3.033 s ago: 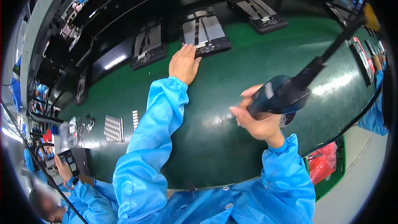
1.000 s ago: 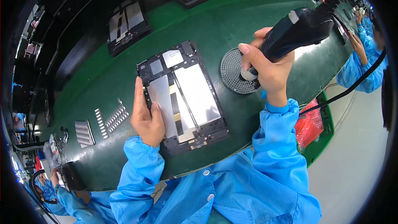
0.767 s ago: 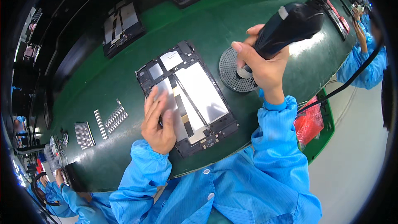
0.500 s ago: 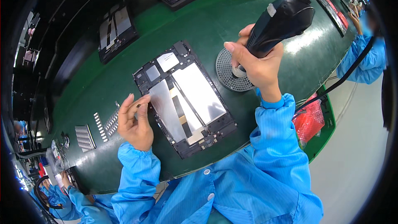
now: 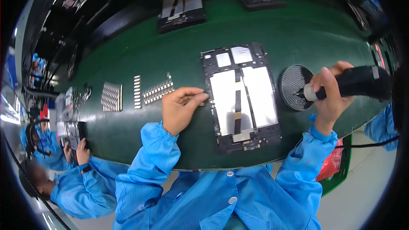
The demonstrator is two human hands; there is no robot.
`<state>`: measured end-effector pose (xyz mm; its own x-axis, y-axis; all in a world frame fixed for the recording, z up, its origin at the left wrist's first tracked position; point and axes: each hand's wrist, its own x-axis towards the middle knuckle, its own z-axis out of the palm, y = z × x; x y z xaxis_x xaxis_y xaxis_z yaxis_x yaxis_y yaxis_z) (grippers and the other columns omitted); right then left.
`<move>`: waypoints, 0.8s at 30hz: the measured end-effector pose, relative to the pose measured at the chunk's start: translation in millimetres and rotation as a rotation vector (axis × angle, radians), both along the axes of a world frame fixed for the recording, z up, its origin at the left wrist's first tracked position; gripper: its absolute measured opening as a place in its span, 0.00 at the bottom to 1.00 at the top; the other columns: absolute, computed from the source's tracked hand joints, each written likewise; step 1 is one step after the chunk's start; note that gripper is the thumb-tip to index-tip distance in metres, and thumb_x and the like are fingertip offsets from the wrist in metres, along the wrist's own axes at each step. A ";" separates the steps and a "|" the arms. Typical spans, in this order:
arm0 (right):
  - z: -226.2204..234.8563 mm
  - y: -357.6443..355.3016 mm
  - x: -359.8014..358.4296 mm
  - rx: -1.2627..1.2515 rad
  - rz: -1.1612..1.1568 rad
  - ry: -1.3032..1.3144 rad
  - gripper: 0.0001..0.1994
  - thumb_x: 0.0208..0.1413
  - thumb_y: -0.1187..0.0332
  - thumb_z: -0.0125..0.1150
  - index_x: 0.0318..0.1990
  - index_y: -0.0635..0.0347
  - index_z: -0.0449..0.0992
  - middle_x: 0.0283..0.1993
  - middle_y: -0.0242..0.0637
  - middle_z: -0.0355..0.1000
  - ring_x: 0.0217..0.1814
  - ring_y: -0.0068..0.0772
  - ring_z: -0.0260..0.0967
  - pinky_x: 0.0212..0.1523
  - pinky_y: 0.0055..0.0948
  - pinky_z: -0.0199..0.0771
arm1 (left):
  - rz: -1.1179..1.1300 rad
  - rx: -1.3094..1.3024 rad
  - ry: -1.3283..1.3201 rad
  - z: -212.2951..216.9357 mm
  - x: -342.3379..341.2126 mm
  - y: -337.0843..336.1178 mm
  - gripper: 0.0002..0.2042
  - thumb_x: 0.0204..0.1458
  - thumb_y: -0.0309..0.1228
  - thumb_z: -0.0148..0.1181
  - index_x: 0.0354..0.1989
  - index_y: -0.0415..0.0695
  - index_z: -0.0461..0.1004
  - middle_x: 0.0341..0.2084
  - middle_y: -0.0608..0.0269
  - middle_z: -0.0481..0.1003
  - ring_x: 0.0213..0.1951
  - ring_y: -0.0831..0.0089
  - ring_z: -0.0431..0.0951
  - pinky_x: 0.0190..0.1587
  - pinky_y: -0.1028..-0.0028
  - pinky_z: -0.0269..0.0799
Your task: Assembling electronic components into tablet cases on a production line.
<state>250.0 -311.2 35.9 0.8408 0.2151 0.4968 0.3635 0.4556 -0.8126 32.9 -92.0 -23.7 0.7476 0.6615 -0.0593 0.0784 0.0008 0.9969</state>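
Observation:
An opened tablet point(image 5: 247, 98) lies on the green table in front of me, with silver battery panels and a dark ribbon cable between them. My left hand point(image 5: 181, 108) is beside its left edge, thumb and forefinger pinched together at the rim; anything between them is too small to make out. My right hand point(image 5: 330, 98) grips a black electric screwdriver point(image 5: 362, 83), held nearly level. Its tip points left, over or into a round dimpled screw tray point(image 5: 294, 79) to the right of the tablet.
Left of my hand lie strips of small parts point(image 5: 158, 91), a narrow strip point(image 5: 136, 91) and a striped block point(image 5: 111, 97). More opened tablets point(image 5: 182, 6) stand at the back. A green bin point(image 5: 345, 164) holds red wrap point(image 5: 330, 166). A co-worker's hands point(image 5: 81, 151) are at far left.
My view has turned, so the table's things sit differently. My left fingers have closed into a pinch at the tablet's left edge. The screwdriver has tipped over from a steeper angle.

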 end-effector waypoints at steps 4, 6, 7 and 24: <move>3.6 15.3 -6.1 -0.006 0.126 -0.092 0.17 0.49 0.83 0.58 0.48 0.65 0.65 0.22 0.36 0.66 0.19 0.27 0.64 0.23 0.29 0.68 | -0.088 -0.070 0.091 11.5 5.2 6.4 0.06 0.50 0.21 0.62 0.35 0.33 0.76 0.30 0.59 0.77 0.29 0.79 0.76 0.31 0.81 0.73; 6.7 21.2 -11.4 -0.046 0.173 -0.157 0.17 0.51 0.81 0.55 0.50 0.64 0.64 0.23 0.36 0.64 0.19 0.26 0.62 0.24 0.30 0.67 | -0.083 -0.004 0.054 6.1 9.2 10.3 0.06 0.50 0.22 0.62 0.34 0.33 0.77 0.29 0.60 0.77 0.28 0.79 0.76 0.31 0.81 0.72; 9.2 24.7 -15.2 -0.056 0.174 -0.179 0.18 0.51 0.81 0.56 0.50 0.64 0.63 0.23 0.36 0.64 0.18 0.27 0.62 0.23 0.30 0.67 | -0.093 0.069 0.023 2.9 10.9 13.2 0.06 0.49 0.23 0.63 0.34 0.33 0.77 0.29 0.61 0.76 0.28 0.80 0.75 0.30 0.82 0.72; 27.0 131.3 -78.5 -0.071 0.467 -0.086 0.16 0.43 0.84 0.66 0.41 0.68 0.69 0.21 0.33 0.72 0.20 0.19 0.69 0.22 0.18 0.68 | -0.043 0.095 0.101 -3.9 21.9 24.4 0.08 0.43 0.25 0.68 0.25 0.33 0.76 0.22 0.62 0.76 0.21 0.82 0.73 0.23 0.82 0.69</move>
<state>171.6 -179.9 63.0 0.6027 0.5959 0.5307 0.2011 0.5302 -0.8237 54.9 -67.6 -27.6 0.7686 0.6355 -0.0737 0.1758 -0.0990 0.9794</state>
